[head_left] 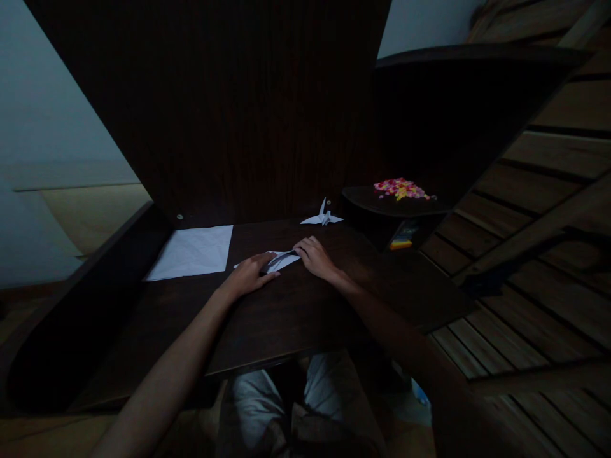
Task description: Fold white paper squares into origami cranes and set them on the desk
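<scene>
A partly folded white paper (285,261) lies on the dark desk between my two hands. My left hand (249,274) rests on its left part, fingers stretched out over it and the thumb apart along the near edge. At the paper's right end, my right hand (315,256) has its fingers closed on the edge, where a flap stands slightly raised. My fingers hide both ends of the paper. Just beyond my right hand stands a folded white paper crane (324,216) with its wings spread.
Flat white paper sheets (193,252) lie at the left. On a small raised shelf (363,197) at the right sits a pile of pink, red and yellow small pieces (402,188). Below it is a yellow-orange item (401,244). A tall dark panel (229,114) closes the back.
</scene>
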A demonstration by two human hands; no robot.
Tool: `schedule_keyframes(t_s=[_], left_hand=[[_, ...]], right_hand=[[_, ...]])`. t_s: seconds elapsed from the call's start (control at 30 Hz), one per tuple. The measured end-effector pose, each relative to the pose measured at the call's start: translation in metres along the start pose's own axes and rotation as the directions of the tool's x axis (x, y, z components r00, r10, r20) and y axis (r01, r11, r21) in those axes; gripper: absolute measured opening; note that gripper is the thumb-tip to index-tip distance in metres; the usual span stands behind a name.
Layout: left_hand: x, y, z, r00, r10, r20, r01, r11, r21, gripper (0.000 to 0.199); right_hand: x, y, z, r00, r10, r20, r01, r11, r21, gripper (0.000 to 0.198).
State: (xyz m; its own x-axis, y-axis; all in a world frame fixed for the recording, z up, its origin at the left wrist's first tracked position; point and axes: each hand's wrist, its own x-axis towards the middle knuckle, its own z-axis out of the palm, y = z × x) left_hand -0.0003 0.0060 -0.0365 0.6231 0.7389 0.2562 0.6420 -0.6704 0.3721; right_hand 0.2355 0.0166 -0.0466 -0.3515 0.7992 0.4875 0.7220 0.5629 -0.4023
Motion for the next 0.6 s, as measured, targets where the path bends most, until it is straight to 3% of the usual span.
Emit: schedule_keyframes(t_s=[0.23,0.47,0.6], left_hand=[[0.0001,0.0003,-0.0004,0.998,-0.006,-0.065,0.007,1.000,0.007,0.069],[-0.0006,0.0037,-0.0022,0.992,-0.019,-0.125,0.012,0.999,-0.050,0.042],[0.0004,0.0079,-0.0061,0.971,-0.120,-0.208,0.088,0.984,-0.154,0.038]], right_hand=[[0.0012,-0.0017,0.0002,0.995,0.059,-0.075,-0.053,0.996,0.078,0.023],[0.0015,-0.0013,0.0001,0.982,0.146,-0.116,-0.115,0.964,0.240,0.023],[0.0036,-0.0026,-0.0023,0.944,0.270,-0.188,-0.154,0.868,0.472,0.033]])
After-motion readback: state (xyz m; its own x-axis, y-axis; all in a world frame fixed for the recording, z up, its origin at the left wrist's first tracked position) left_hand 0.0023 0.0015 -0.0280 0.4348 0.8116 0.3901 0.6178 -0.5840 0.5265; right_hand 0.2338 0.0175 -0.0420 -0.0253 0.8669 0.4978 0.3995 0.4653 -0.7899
